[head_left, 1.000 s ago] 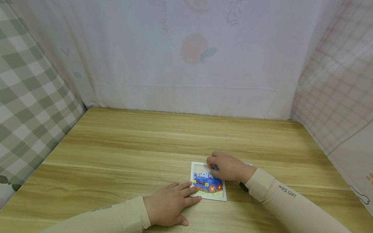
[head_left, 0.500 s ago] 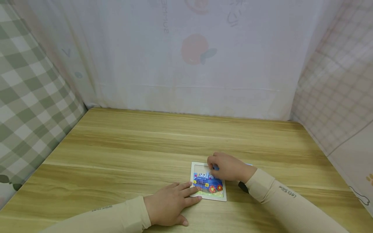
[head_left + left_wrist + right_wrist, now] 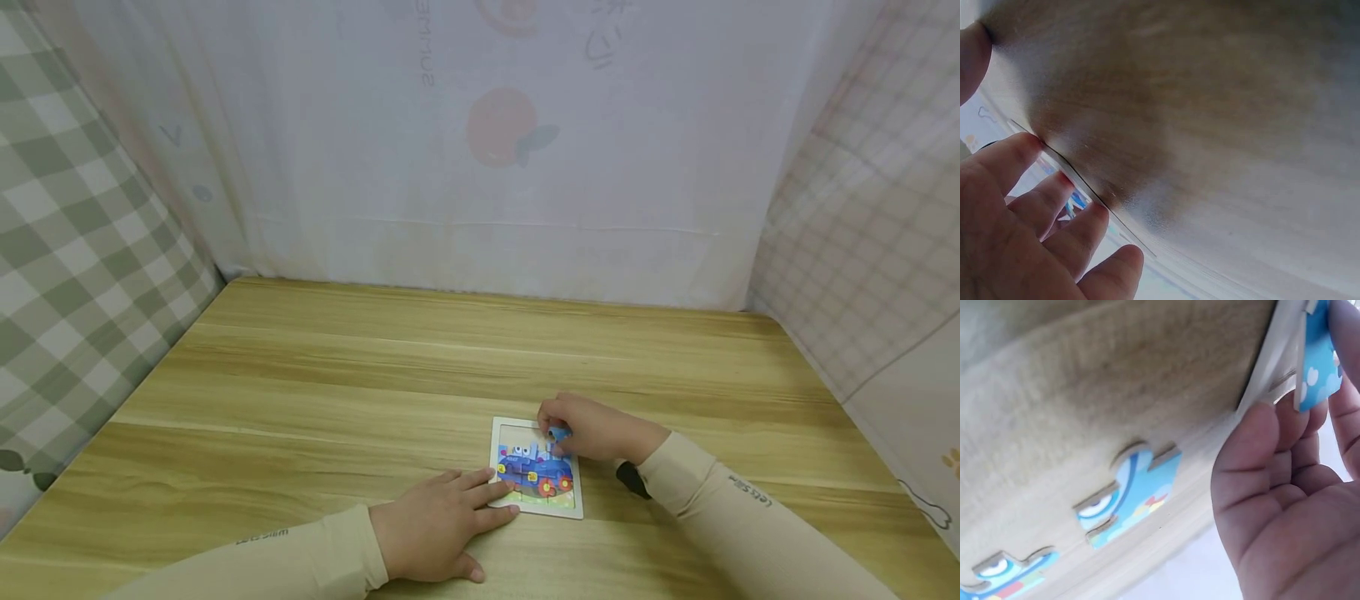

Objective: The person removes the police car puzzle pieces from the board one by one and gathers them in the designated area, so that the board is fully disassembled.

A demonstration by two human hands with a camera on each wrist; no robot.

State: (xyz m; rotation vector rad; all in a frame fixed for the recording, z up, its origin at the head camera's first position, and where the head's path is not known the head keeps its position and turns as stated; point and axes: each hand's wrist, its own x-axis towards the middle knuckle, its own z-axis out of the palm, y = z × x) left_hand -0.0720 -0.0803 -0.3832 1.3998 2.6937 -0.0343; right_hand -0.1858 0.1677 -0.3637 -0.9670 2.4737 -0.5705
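Observation:
A jigsaw puzzle in a white-framed board (image 3: 496, 433) lies near the front of the table, its picture showing a blue vehicle with red wheels and eyes. My left hand (image 3: 438, 525) rests spread beside it, fingertips on the board's left edge. Over the upper right part of the board, my right hand (image 3: 596, 429) pinches a blue puzzle piece (image 3: 558, 433). In the right wrist view that puzzle piece (image 3: 1317, 369) is tilted up on edge, light blue with pale spots. The right fingers hide some of the board's top right corner.
Two loose puzzle pieces, one larger in view (image 3: 1138, 494) and one at the lower left (image 3: 1013, 578), lie on the table in the right wrist view. A wooden table (image 3: 337, 375) is bordered by a pale curtain (image 3: 360, 150) and checked cloth (image 3: 67, 275).
My right hand has shifted slightly to the right and turned a little, so more of the blue puzzle piece shows. The left hand and the board have stayed in place.

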